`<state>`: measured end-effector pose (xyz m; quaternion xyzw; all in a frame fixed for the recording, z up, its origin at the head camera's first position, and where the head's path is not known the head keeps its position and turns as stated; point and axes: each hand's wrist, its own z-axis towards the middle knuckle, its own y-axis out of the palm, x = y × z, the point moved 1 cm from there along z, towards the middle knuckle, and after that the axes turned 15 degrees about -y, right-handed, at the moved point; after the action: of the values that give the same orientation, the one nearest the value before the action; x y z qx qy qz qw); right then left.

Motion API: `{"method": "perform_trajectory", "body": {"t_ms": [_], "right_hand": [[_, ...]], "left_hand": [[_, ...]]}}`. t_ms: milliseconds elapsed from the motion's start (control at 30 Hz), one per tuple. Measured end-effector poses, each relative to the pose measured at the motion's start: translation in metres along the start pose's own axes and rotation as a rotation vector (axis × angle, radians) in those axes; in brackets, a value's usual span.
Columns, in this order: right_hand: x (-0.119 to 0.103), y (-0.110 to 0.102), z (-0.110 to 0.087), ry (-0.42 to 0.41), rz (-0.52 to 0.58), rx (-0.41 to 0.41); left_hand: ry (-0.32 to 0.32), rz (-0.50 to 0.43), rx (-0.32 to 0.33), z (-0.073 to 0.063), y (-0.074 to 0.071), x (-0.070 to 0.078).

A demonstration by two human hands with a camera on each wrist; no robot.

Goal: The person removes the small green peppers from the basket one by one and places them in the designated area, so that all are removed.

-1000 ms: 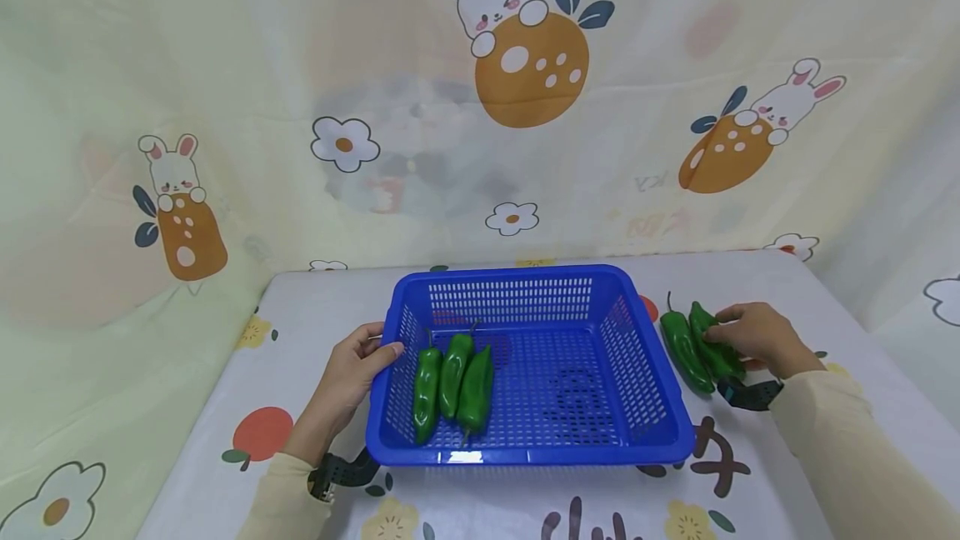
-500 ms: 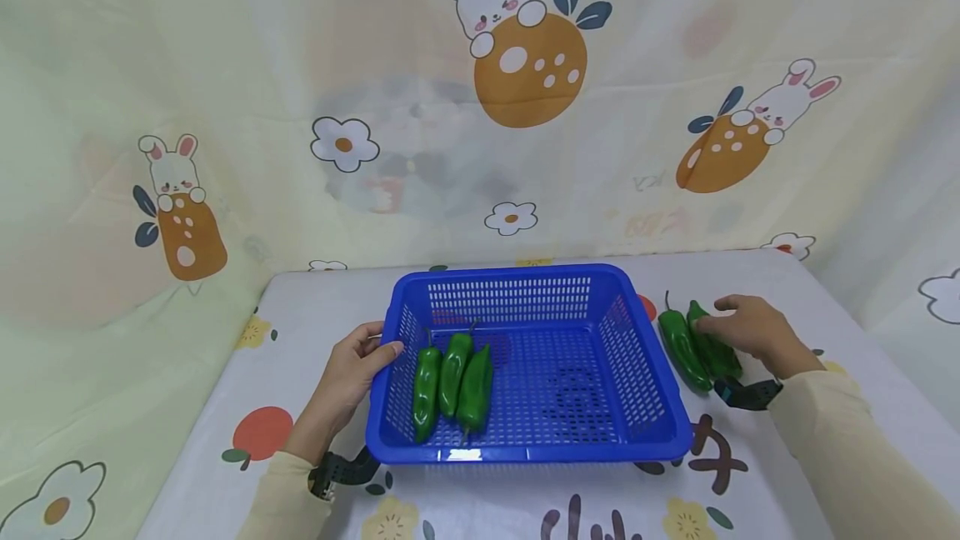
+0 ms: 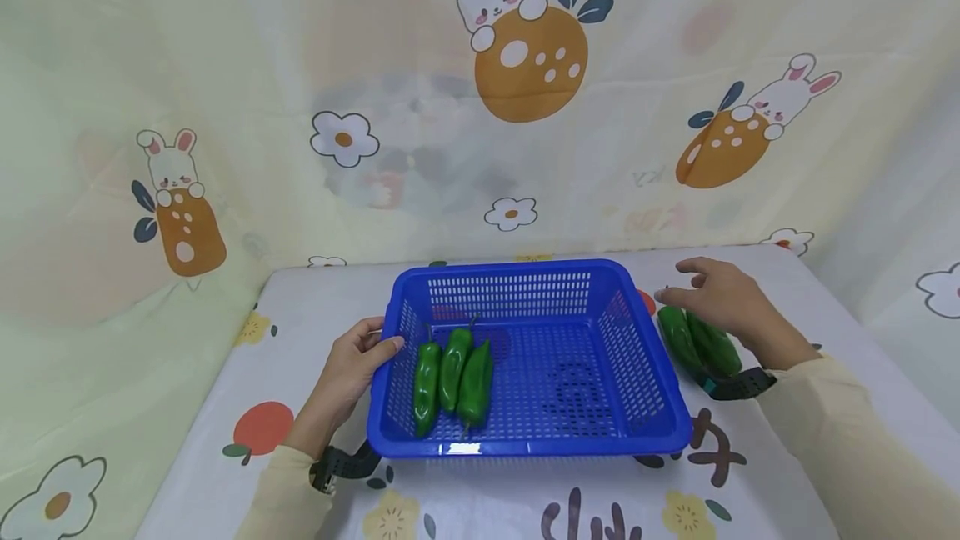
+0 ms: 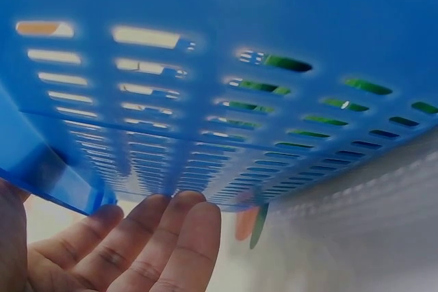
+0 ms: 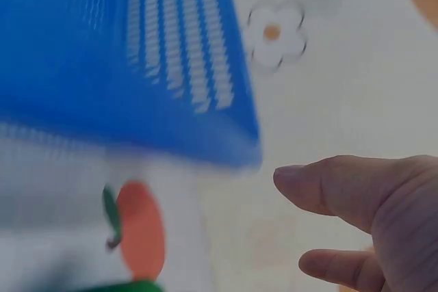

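Note:
A blue perforated plastic basket [image 3: 525,446] stands mid-table in the head view, with three green peppers [image 3: 453,377] lying side by side in its left part. My left hand [image 3: 352,369] grips the basket's left rim, thumb over the top; its fingers [image 4: 195,244] show against the outside of the wall in the left wrist view. Two more green peppers, one left [image 3: 678,342] and one right [image 3: 714,348], lie on the cloth right of the basket. Over their upper ends hovers my right hand [image 3: 720,298], thumb and fingers apart and holding nothing; it partly hides them.
A white printed tablecloth [image 3: 600,490] covers the table. Pale curtains [image 3: 420,40] with rabbit and flower prints hang at the back and sides. In the right wrist view, the basket corner [image 5: 239,148] is close to my right thumb, and a green sliver [image 5: 137,286] shows at the bottom edge.
My right hand has come off the right pepper, rising and shifting left over both loose peppers. My left hand, the basket and the peppers in it stay where they were.

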<state>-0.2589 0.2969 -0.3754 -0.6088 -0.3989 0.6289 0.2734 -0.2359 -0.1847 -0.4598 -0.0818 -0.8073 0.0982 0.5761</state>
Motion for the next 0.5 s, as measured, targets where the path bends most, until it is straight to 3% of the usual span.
{"method": "perform_trajectory", "body": {"t_ms": [233, 500], "right_hand": [[-0.05, 0.007, -0.001, -0.137, 0.041, 0.038], [-0.093, 0.034, 0.004, -0.247, 0.123, 0.014]], "left_hand": [[0.006, -0.008, -0.003, 0.0, 0.001, 0.003], [0.008, -0.005, 0.005, -0.002, 0.001, 0.003]]}}
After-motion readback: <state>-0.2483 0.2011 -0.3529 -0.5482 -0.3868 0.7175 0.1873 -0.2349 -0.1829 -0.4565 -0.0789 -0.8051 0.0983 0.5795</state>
